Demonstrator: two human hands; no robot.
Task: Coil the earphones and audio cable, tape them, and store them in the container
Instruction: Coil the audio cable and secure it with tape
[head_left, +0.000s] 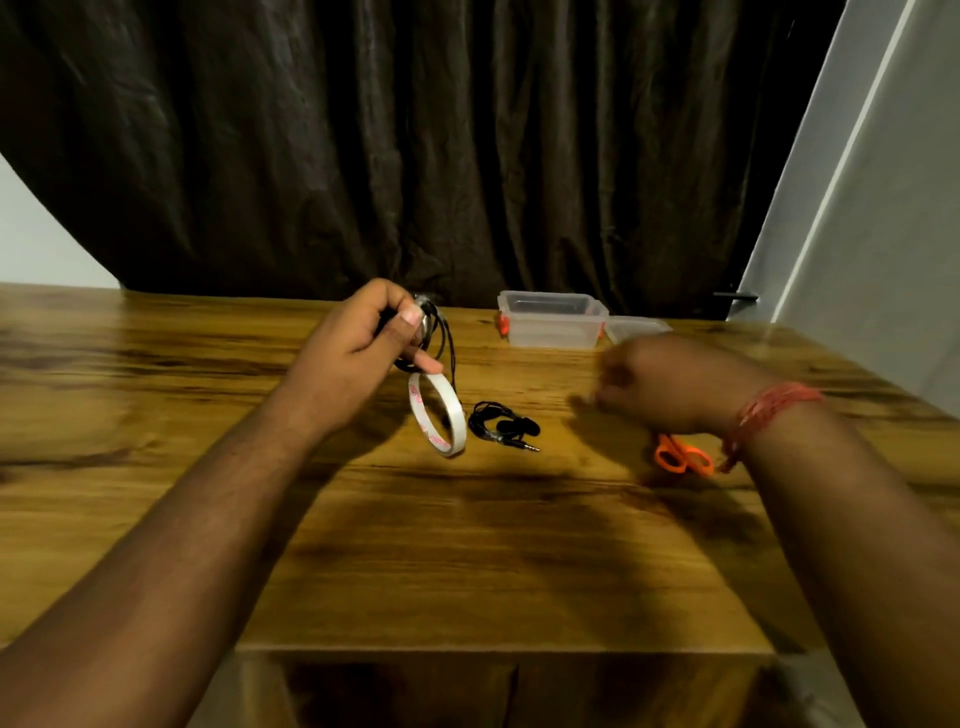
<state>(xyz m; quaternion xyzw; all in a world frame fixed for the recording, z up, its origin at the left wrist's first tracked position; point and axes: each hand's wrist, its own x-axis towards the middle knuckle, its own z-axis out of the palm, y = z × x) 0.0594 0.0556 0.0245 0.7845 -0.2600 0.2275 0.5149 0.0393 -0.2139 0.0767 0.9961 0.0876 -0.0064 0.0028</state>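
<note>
Taping step: left hand (358, 338) pinching coiled black audio cable (441, 332) above wooden counter (467, 545); right hand (670, 384) blurred over orange scissors (683, 457), grip undeterminable. Black earphones (501, 423) lie beside white tape roll (439, 415). Next: cut tape.

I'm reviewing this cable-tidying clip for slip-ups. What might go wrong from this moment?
1. The left hand pinches the coiled audio cable in the air with no tape on it that I can see; a looser grip may let it spring open.
2. The tape roll stands on edge and might roll or topple.
3. The blurred right hand passes near the orange scissors and may knock them.
</note>
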